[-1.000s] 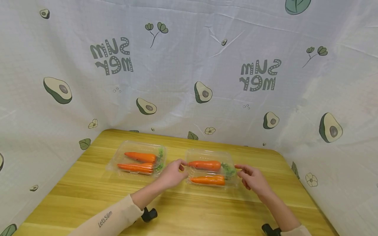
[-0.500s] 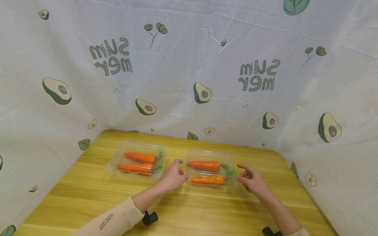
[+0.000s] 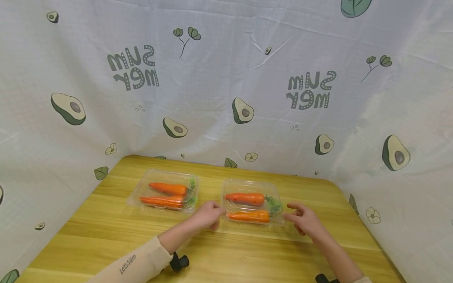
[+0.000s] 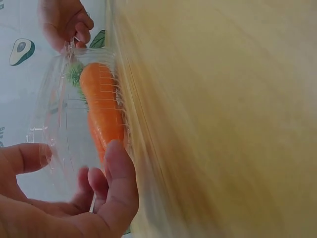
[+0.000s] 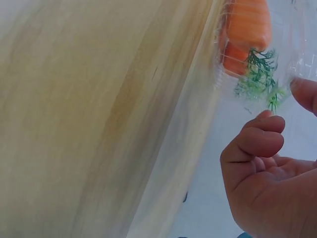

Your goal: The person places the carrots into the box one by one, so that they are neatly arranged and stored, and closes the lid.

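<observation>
Two carrots with green tops lie inside a clear plastic clamshell box in the middle of the table. The far carrot and the near carrot both point left. At the box's near left corner is my left hand; in the left wrist view, its bent fingers spread around that end, one against the clear wall. My right hand is by the right end, near the carrot greens, with some fingers loosely curled. Whether its fingertips touch the plastic is hard to tell. Neither hand visibly grips the box.
A second clear box with two carrots stands to the left. Both rest on a wooden table. A white cloth with avocado prints hangs behind and at both sides. Black wrist mounts show beneath the sleeves.
My left hand has drawn toward the near left corner, its raised finger coming down. The right hand has shifted slightly toward me and away from the box's far right side. Both boxes stay put.
</observation>
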A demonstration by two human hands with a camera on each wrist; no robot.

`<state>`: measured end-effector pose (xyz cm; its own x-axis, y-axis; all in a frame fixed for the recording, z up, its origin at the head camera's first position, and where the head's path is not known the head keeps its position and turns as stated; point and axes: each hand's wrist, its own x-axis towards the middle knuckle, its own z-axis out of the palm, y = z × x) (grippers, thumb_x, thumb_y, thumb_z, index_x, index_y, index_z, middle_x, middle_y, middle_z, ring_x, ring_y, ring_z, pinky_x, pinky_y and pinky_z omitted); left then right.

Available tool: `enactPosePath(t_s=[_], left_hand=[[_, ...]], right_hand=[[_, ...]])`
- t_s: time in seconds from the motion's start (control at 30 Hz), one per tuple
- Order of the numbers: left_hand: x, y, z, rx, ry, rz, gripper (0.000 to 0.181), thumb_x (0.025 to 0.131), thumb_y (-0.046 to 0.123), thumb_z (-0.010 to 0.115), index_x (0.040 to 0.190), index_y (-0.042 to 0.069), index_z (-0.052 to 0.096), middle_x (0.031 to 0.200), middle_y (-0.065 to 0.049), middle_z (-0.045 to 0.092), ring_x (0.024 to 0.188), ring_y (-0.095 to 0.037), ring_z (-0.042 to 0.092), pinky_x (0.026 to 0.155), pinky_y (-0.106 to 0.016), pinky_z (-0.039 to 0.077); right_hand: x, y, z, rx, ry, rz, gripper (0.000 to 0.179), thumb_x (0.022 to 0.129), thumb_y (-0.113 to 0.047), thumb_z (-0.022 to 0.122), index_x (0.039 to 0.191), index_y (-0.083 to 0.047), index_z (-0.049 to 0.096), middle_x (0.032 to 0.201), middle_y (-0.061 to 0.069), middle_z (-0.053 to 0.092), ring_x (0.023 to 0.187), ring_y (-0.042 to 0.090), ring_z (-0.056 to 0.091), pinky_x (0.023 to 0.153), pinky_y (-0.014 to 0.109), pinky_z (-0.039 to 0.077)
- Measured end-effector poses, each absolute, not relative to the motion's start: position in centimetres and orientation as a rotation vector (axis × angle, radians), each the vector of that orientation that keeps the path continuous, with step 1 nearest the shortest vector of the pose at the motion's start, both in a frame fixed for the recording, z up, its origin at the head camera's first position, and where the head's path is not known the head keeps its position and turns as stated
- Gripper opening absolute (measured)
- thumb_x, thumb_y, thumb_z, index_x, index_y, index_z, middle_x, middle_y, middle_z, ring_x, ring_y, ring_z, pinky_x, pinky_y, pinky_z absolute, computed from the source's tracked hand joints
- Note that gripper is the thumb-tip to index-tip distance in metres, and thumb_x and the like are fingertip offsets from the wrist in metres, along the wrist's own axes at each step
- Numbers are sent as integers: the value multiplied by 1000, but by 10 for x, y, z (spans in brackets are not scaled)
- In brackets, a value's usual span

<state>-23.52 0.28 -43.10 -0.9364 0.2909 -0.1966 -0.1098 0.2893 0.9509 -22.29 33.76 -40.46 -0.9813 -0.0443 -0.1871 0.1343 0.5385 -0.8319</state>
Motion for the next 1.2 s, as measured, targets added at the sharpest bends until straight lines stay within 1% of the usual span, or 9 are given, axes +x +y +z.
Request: enactPosePath(t_s=[0.13,0.2,0.3,0.43,0.57,0.7,0.97,1.07,1.2], left_hand=[[-237,2,-432,177,2153,1701,22,92,20,59,90,-2,65,64,0,49,52,-13,46,50,-24,46],[-238,1,-432,191,2120,1714,22,91,19,58,86,-1,65,66,0,49,54,-12,45,50,-23,45],[-239,-1,-433,209,2121,1709,23,90,19,59,83,-1,66,67,0,50,56,-12,47,49,-22,45],[-239,-2,-433,216,2114,1714,25,90,21,60,83,-2,69,66,0,52,57,-12,49,50,-22,46],[-240,-3,-434,209,2072,1736,25,90,22,62,84,-1,71,65,1,55,56,-11,51,50,-21,46],[-241,-3,-435,195,2017,1759,24,90,22,64,84,0,71,65,1,57,56,-10,52,50,-20,45],[-240,-3,-433,196,1993,1765,22,93,22,65,83,2,68,67,1,57,58,-10,53,50,-20,46],[-240,-3,-433,193,1995,1764,21,92,20,65,85,0,69,67,1,57,59,-11,53,51,-20,46],[-239,-3,-432,189,2004,1761,23,91,18,65,91,-4,72,67,1,56,60,-11,53,52,-20,46]], right_hand=[[-221,337,-404,136,2569,-1382,59,97,-32,67,139,6,53,58,-1,40,48,12,30,48,29,34],[-221,336,-404,165,2555,-1375,51,96,-34,67,130,4,60,54,-2,37,49,12,30,48,29,33],[-221,337,-405,146,2531,-1365,39,97,-35,65,109,2,66,54,-2,37,50,13,30,49,29,32],[-222,339,-405,88,2468,-1387,34,99,-33,62,83,-3,58,55,-3,34,50,13,29,49,29,30],[-223,342,-406,33,2405,-1416,39,101,-34,59,72,-9,50,58,-2,34,52,13,29,50,28,28],[-224,344,-407,12,2368,-1429,40,101,-35,57,71,-11,49,61,-2,37,54,13,30,51,27,28],[-224,343,-406,-11,2315,-1462,34,102,-34,56,78,-10,59,66,-2,44,55,12,34,51,27,30],[-223,343,-406,-8,2303,-1464,33,102,-33,56,81,-8,63,66,-2,46,55,11,36,51,26,31],[-222,343,-407,-19,2284,-1474,33,103,-31,56,91,-3,68,68,-3,49,55,11,36,51,26,31]])
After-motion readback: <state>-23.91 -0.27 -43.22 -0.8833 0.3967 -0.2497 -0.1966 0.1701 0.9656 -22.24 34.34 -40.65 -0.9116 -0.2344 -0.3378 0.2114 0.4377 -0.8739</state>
